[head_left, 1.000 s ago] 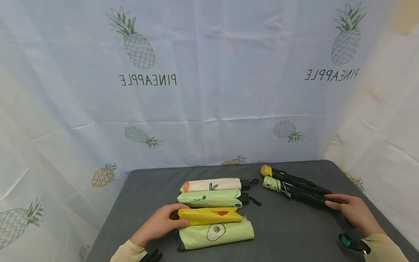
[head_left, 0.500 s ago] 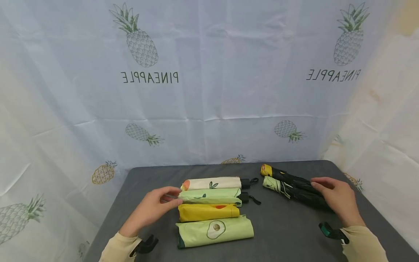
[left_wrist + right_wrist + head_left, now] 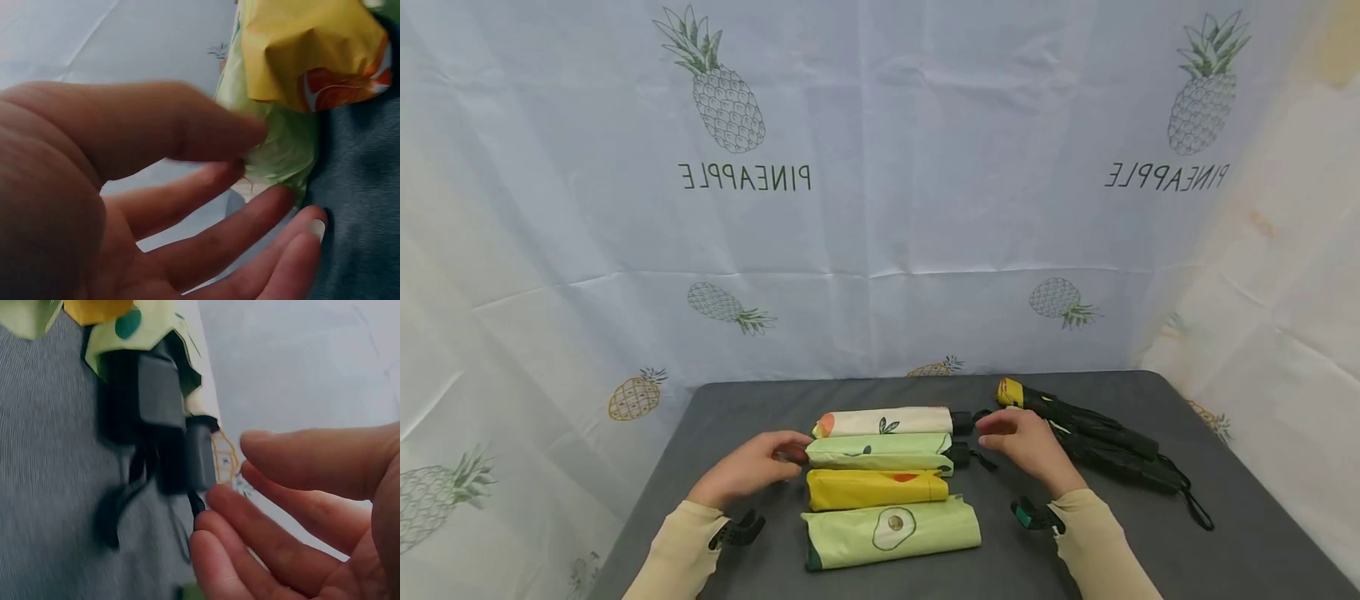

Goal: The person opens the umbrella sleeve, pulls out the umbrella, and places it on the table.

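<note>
Four items lie in a column: a cream folding umbrella (image 3: 887, 422) at the back, a light green one (image 3: 880, 452), a yellow sleeve (image 3: 877, 489), and a light green avocado-print sleeve (image 3: 892, 533) in front. My left hand (image 3: 752, 468) is at the left end of the light green umbrella, fingers loosely bent, holding nothing. In the left wrist view its fingertips are right by the green fabric (image 3: 284, 147). My right hand (image 3: 1030, 446) is beside the handle end of the cream umbrella. The right wrist view shows its fingers apart, close to that black handle (image 3: 200, 456).
Two folded black umbrellas lie slanted at the right, one with a yellow end (image 3: 1097, 421), the other (image 3: 1123, 467) with a wrist strap (image 3: 1197, 504). The grey tabletop (image 3: 737, 408) ends at a pineapple-print curtain (image 3: 887, 208).
My right hand has left the black umbrellas and moved left to the cream umbrella's handle. My left hand has moved from the yellow sleeve back to the light green umbrella's end.
</note>
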{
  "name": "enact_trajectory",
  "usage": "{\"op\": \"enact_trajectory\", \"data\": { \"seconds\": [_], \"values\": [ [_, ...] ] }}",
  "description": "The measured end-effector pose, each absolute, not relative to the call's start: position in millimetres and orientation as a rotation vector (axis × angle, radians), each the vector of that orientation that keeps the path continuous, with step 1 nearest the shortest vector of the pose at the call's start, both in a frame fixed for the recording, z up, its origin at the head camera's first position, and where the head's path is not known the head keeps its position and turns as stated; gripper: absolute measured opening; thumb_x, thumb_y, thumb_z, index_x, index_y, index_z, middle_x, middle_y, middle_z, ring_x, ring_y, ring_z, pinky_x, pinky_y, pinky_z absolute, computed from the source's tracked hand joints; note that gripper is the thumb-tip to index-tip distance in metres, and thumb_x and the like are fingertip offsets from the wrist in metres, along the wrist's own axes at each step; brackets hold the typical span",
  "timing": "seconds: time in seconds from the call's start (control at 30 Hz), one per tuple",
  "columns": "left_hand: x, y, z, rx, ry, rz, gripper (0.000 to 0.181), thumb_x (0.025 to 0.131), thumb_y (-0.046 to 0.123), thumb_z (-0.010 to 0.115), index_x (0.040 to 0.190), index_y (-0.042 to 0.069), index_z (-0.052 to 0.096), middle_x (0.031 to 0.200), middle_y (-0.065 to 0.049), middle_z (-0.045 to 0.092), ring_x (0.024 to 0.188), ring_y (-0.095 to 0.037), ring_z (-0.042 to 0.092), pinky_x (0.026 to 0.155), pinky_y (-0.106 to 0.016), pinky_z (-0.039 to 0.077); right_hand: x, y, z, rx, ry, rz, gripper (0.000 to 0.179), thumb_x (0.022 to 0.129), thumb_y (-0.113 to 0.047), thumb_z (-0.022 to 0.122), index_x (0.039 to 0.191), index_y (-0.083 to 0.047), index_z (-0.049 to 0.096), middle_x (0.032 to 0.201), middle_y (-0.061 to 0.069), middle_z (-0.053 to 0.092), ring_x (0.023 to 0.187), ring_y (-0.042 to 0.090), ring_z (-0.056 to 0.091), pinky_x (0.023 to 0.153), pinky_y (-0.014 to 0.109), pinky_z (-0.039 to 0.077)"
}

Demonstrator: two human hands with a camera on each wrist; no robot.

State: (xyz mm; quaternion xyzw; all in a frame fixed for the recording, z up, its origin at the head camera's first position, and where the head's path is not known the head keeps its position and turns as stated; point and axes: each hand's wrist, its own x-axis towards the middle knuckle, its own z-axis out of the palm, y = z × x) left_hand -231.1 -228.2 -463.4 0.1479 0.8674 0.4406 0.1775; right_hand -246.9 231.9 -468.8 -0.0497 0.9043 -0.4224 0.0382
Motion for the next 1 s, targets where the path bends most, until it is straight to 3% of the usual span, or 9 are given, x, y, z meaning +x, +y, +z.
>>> {"op": "enact_trajectory", "data": {
  "seconds": [0.17, 0.37, 0.57, 1.0],
  "values": [
    [-238.2, -221.3, -460.5, 0.389, 2.484, 1.174, 0.058, 0.094, 0.02, 0.084, 0.147, 0.008, 0.065, 0.126, -0.011, 0.073, 0.113, -0.026, 0.069, 0.088, -0.045, 0.061, -247.6, 218.7, -478.0, -0.169, 2.69, -1.333, 0.031, 0.094, -0.014, 0.084, 0.124, -0.009, 0.079, 0.119, 0.007, 0.079, 0.103, 0.022, 0.074, 0.089, 0.045, 0.065],
    [-241.8, -218.1, -462.2, 0.35, 2.488, 1.165, 0.059, 0.09, 0.017, 0.085, 0.145, 0.004, 0.066, 0.122, -0.011, 0.074, 0.105, -0.023, 0.069, 0.085, -0.043, 0.061, -246.5, 209.0, -488.0, -0.164, 2.678, -1.308, 0.032, 0.091, -0.014, 0.087, 0.121, -0.013, 0.08, 0.113, 0.003, 0.077, 0.096, 0.017, 0.07, 0.086, 0.045, 0.063],
    [-241.6, -215.7, -470.1, 0.334, 2.517, 1.17, 0.058, 0.09, 0.016, 0.086, 0.142, 0.0, 0.067, 0.116, -0.008, 0.074, 0.1, -0.02, 0.067, 0.082, -0.039, 0.06, -246.8, 203.1, -491.2, -0.209, 2.71, -1.237, 0.038, 0.087, -0.008, 0.088, 0.123, -0.015, 0.079, 0.121, 0.003, 0.075, 0.107, 0.021, 0.068, 0.095, 0.052, 0.061],
    [-238.6, -213.7, -473.2, 0.32, 2.481, 1.205, 0.041, 0.091, 0.016, 0.086, 0.125, 0.001, 0.069, 0.101, -0.008, 0.071, 0.085, -0.02, 0.065, 0.073, -0.035, 0.055, -245.4, 201.7, -489.3, -0.234, 2.676, -1.189, 0.037, 0.084, -0.008, 0.092, 0.117, -0.018, 0.079, 0.115, 0.002, 0.073, 0.101, 0.019, 0.064, 0.091, 0.048, 0.059]
  ]
}}
